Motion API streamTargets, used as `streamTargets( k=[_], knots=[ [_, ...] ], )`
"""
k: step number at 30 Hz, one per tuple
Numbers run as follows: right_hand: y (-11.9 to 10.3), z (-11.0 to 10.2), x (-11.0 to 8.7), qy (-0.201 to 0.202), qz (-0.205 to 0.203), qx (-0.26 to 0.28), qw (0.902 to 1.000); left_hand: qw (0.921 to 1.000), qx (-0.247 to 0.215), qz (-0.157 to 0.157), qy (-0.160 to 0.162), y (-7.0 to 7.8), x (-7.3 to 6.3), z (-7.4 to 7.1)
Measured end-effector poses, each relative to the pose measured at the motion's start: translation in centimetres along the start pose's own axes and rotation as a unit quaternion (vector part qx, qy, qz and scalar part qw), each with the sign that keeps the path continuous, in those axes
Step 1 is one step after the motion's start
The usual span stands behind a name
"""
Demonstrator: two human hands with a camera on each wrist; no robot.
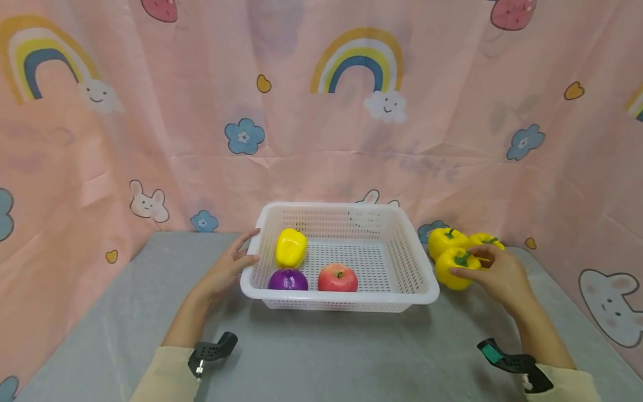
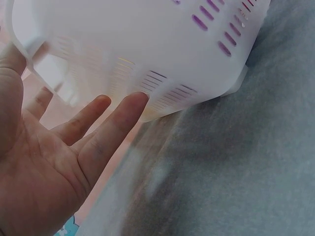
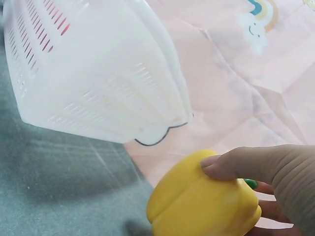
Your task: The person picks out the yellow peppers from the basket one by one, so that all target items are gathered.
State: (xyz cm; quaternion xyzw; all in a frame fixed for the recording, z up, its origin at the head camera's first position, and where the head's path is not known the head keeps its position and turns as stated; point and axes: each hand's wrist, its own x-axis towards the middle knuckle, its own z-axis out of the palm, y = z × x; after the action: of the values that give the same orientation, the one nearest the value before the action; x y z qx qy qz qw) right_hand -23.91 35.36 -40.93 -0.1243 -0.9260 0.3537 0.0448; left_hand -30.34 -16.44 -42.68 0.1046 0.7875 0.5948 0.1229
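My left hand (image 1: 228, 272) holds the left rim of a white plastic basket (image 1: 346, 298); in the left wrist view its thumb reaches over the rim and other fingers (image 2: 115, 125) lie spread against the slotted outer wall. Inside the basket are a yellow bell pepper (image 1: 291, 248), a purple onion (image 1: 288, 280) and a red apple (image 1: 337, 278). To the right of the basket, my right hand (image 1: 502, 277) grips another yellow bell pepper (image 3: 199, 201) near its green stem, thumb on the near side. Two more yellow bell peppers (image 1: 445, 240) (image 1: 484, 240) sit just behind it.
A grey cloth (image 1: 321, 357) covers the table. Close behind the basket hangs a pink curtain (image 1: 311, 178) printed with rainbows, flowers and rabbits. Both wrists wear black straps (image 1: 213, 350) over light sleeves.
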Motion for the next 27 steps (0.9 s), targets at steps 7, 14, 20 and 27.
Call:
streamTargets(
  k=[7,14,20,27],
  knots=[
    [0.3,0.4,0.1,-0.008,-0.008,-0.016,0.9998,1.0000,0.001,0.000,0.003,0.0,0.0,0.1],
    [0.6,0.7,0.2,-0.016,-0.003,-0.022,0.9996,1.0000,-0.002,0.002,0.001,0.0,0.1,0.1],
    [0.9,1.0,0.3,-0.024,0.013,-0.016,0.9995,1.0000,-0.006,0.005,-0.003,0.0,0.2,0.1],
    [1.1,1.0,0.2,-0.028,0.020,-0.013,0.9993,1.0000,-0.003,0.005,-0.003,-0.1,0.1,0.1]
  ],
)
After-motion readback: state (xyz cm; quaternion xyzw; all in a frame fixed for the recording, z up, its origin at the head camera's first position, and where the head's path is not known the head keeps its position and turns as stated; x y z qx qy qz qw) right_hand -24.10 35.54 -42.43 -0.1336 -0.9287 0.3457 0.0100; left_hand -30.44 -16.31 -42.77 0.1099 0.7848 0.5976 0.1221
